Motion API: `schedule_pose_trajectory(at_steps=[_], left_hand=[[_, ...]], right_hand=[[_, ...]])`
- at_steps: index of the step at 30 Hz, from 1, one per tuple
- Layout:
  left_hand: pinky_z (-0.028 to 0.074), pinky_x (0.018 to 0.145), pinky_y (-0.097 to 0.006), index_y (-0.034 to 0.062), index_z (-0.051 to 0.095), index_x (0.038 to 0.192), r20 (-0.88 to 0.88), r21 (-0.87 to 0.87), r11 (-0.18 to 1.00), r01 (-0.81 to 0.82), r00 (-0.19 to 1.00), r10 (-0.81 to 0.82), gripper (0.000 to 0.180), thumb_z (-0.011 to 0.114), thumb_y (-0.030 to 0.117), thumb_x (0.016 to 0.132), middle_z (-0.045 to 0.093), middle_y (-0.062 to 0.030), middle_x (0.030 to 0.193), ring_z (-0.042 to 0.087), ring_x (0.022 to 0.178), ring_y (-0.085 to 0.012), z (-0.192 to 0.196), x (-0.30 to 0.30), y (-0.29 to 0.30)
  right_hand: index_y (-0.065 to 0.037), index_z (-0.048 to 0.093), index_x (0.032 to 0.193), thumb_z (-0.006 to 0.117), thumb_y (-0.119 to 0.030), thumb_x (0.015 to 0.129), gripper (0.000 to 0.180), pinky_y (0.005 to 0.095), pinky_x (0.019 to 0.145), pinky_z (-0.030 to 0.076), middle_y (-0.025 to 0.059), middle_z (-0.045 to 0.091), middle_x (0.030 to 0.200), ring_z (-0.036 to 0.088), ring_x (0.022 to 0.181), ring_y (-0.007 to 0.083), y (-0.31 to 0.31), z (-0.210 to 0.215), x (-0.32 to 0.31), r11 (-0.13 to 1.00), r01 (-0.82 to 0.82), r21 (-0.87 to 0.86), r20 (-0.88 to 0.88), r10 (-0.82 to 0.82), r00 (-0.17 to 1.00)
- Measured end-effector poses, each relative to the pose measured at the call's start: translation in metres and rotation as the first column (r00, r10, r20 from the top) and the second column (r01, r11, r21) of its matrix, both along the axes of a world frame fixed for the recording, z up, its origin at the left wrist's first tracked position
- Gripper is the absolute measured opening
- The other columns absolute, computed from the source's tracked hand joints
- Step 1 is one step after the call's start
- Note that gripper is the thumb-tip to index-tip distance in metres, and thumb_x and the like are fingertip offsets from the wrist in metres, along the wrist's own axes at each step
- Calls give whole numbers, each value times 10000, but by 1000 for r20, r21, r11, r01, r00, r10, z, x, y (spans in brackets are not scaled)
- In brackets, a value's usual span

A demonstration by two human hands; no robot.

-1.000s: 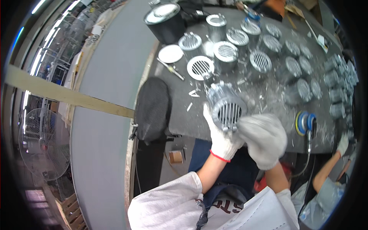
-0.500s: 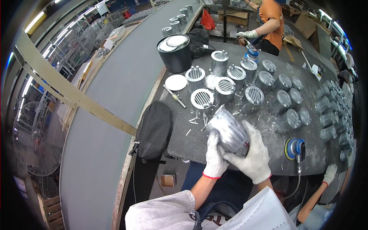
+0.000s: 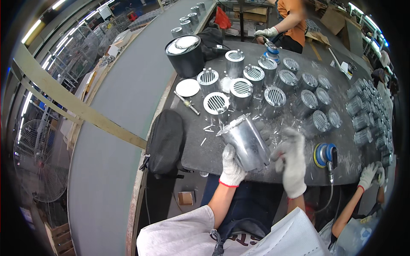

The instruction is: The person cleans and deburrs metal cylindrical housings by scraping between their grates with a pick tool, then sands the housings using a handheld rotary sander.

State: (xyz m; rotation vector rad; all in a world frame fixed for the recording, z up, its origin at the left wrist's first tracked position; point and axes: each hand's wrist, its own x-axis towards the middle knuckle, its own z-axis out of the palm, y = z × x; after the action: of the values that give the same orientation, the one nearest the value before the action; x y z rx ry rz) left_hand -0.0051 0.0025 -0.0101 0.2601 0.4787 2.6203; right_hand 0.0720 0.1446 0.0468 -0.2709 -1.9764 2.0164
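Note:
Tilted in front of me is a shiny metal cylinder [image 3: 247, 145] with a flanged upper rim. My left hand [image 3: 232, 167], in a white knit glove with a red cuff, grips its left side, thumb showing. My right hand [image 3: 293, 164], gloved the same way, is apart from the cylinder on its right; its partly curled fingers are blurred by motion, so whether they hold anything cannot be made out. Just beyond stand several similar cylinders with slotted round grates [image 3: 216, 103] on top. A blue sander [image 3: 325, 155] with a yellow-edged pad rests right of my right hand.
Metal scraps [image 3: 208, 127] litter the dark table [image 3: 205, 149]. At its left lie a black bag [image 3: 166, 141], an air tool [image 3: 187, 103], a white disc [image 3: 188, 88] and a black bucket [image 3: 184, 59]. A grey conveyor [image 3: 111, 141] runs alongside. Co-workers' gloved hands [image 3: 367, 176] are at right and far side.
My right hand has come off the cylinder and moved right. My left hand still grips the cylinder, which has turned so its smooth side shows. The view has shifted slightly.

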Motion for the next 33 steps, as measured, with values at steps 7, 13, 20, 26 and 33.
schedule_pose_trajectory(at_steps=[7,13,20,26,33], left_hand=[[494,1084,-512,97,406,1537,299,122,992,20,953,-56,713,543,567,1019,576,-141,1433,590,1293,-304,-19,-1,4],[513,1073,-519,79,420,1513,178,62,990,125,975,-134,803,586,643,966,593,-139,1400,622,1252,-298,-34,7,10],[466,1084,-627,43,428,1508,371,246,946,212,881,-294,1102,439,913,831,578,-262,1367,626,1197,-444,-16,3,15],[542,1000,-502,126,638,1272,549,221,974,54,819,-170,729,519,759,929,677,-124,1172,674,1054,-298,11,1,16],[527,1022,-510,168,649,1256,578,174,984,24,807,-122,705,522,775,920,661,-114,1226,650,1112,-307,9,6,17]], right_hand=[[-68,588,1164,439,-265,1112,252,184,526,330,-7,600,858,462,634,17,28,-51,-13,940,338,-54,-39,-340,940],[10,684,1169,545,-81,1046,207,324,1035,453,86,641,1190,597,1137,195,31,-89,0,922,379,77,-84,-373,924],[-22,753,1076,713,-61,921,165,341,881,506,114,686,1036,655,987,253,59,-87,29,600,267,754,-42,-361,931],[40,737,1118,700,-44,961,181,264,847,511,69,731,1029,650,924,129,64,-59,28,745,322,584,-16,-386,922],[89,641,1213,634,-44,993,257,245,715,582,177,709,1162,703,903,169,32,-6,25,853,492,173,-319,-424,848]])
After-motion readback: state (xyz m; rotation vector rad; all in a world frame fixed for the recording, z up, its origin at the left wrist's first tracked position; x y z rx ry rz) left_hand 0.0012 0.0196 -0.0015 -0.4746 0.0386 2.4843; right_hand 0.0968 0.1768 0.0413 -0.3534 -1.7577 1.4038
